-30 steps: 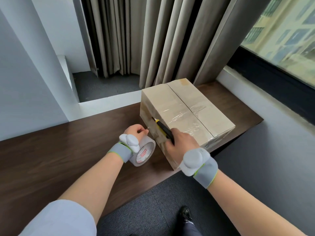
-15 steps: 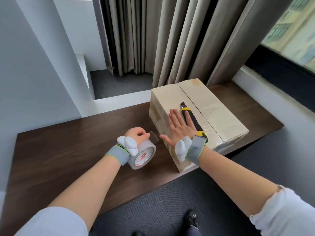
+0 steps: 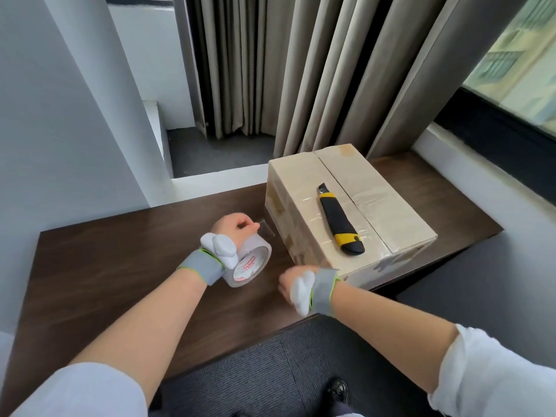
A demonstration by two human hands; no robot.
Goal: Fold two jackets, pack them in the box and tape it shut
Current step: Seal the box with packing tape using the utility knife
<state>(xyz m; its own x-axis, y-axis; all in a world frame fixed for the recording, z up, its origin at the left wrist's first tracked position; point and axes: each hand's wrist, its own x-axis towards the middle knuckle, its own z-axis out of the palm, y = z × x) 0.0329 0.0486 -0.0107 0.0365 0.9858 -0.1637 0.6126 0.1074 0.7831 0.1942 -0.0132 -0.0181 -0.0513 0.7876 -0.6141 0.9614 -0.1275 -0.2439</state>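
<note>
Brown cardboard forms the one box [image 3: 296, 188], which stands on the right end of the dark wooden table [image 3: 120, 266] with both top flaps closed. Clear tape lies across the lid and runs down the near side. One utility knife [image 3: 338, 221], black with yellow bands, lies flat on the left flap, just beside the centre seam, with its blade end pointing away from the person. The left arm reaches forward over the table. The left hand [image 3: 233, 230] has its fingers curled over the top of the one tape roll [image 3: 252, 263], which stands on edge on the table just left of the box. A short clear tail of tape projects from under the fingertips toward the box. The right arm comes in from the lower right, bent at the elbow. The right hand [image 3: 290, 281] sits low at the near corner of the box; it is blurred, so its finger position cannot be determined. Two grey wristbands are present, one on the left wrist [image 3: 201, 266] and one on the right wrist [image 3: 323, 291], each carrying a white module.
</note>
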